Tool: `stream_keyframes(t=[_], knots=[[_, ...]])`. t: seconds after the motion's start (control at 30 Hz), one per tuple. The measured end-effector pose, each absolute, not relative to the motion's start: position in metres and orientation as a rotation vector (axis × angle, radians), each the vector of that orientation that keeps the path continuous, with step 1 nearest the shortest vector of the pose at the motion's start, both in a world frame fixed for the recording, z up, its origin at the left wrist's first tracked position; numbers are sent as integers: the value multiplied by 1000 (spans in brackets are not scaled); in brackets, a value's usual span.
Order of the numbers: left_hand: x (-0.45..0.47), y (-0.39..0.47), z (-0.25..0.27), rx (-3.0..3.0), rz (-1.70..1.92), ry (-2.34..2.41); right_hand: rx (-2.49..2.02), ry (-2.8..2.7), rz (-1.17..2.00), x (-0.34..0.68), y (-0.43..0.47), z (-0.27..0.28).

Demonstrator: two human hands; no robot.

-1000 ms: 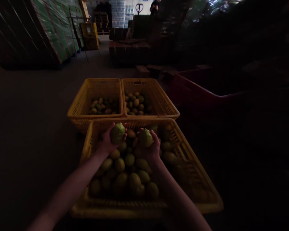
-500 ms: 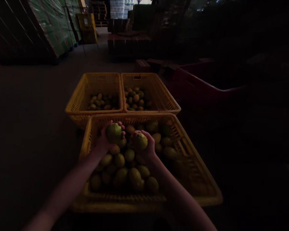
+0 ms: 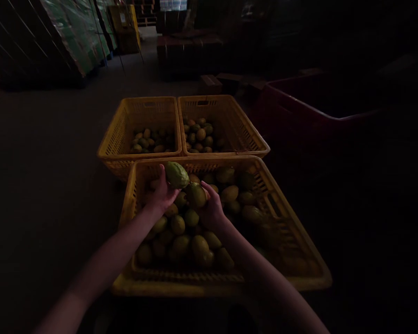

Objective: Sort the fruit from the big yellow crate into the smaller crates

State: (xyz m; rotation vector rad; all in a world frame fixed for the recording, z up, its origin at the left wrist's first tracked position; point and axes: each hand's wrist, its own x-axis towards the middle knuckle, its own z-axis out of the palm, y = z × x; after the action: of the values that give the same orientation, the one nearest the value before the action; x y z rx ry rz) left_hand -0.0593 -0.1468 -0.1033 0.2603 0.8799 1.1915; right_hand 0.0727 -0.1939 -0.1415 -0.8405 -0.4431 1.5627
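My left hand holds a green, bumpy, oval fruit, its thumb up along the left side and the palm beneath. Close on its right, my right hand grips a second, smoother green fruit from the right side. The two fruits almost touch; whether they do, I cannot tell. Both hands are above the near yellow crate, where many green and yellowish fruits lie loose. My right forearm hides part of that pile. In this dim light the exact kind of fruit is unclear.
Behind the near crate stand a left yellow crate and a right yellow crate, each with similar fruits inside. A dark red bin is at the right. Wrapped green stacks and a yellow box stand farther back.
The left hand has turned palm-up, tilting its fruit so its long side shows. The right hand has rotated its fruit and drawn it nearer the left one. The view has tipped slightly downward.
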Motion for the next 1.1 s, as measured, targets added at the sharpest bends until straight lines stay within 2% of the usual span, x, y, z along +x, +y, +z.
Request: stream_keyframes(t=[0.23, 0.37, 0.5, 0.73, 0.93, 1.1], knots=[[-48, -158, -117, 479, 1173, 851, -903, -462, 1328, 85, -192, -143], [-44, -170, -116, 668, 1029, 927, -922, -492, 1360, 100, -181, -132], [-40, -177, -112, 856, 923, 975, -1010, -619, 1176, 102, -185, -121], [-49, -169, -111, 1111, 1164, 965, -1051, -791, 1069, 96, -186, -108], [-54, -167, -113, 1437, 1167, 907, -1070, -988, 880, 99, -191, -106], [-54, -166, -117, 1510, 1175, 908, -1053, -892, 957, 99, -188, -106]])
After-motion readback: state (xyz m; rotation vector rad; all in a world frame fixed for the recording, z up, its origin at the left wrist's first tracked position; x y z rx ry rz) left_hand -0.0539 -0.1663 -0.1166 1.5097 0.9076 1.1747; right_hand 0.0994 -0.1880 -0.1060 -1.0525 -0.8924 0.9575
